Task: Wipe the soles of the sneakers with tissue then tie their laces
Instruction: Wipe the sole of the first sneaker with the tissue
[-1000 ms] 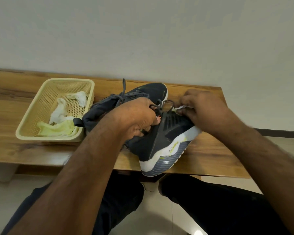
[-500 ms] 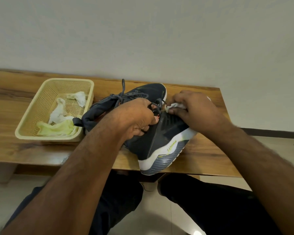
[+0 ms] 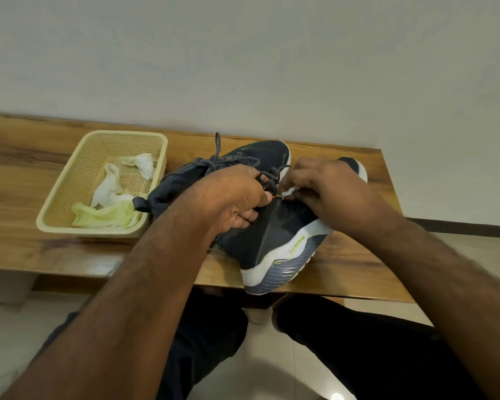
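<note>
Pale plain wall behind; long wooden bench (image 3: 26,174) across the middle, tiled floor below, dark trousers (image 3: 358,342) at the bottom edge.

Left of centre on the bench: yellow perforated plastic basket (image 3: 70,180), holding crumpled white tissue (image 3: 113,183) and a pale green crumpled piece (image 3: 104,216) along its near side.

Just right of the basket, touching or nearly touching its near right corner: dark navy sneaker (image 3: 272,243), tipped onto its side near the front edge of the bench, white midsole and grey ribbed sole turned toward the camera and right, heel end overhanging the bench edge slightly. Behind it, second sneaker (image 3: 266,153) of the same colour, toe toward the wall, grey laces (image 3: 217,160) loose over its top, one end sticking upward.

Left hand (image 3: 231,197) over the near sneaker's upper, fingers curled, gripping a dark lace loop (image 3: 264,180) near the eyelets.

Right hand (image 3: 326,192) just right of it, hands close but apart, fingers curled, pinching a small white scrap (image 3: 287,193) between thumb and forefinger, right against the lace area. Cannot tell whether the scrap is tissue or a lace tip. Tiny orange speck between the two hands, too small to identify.
</note>
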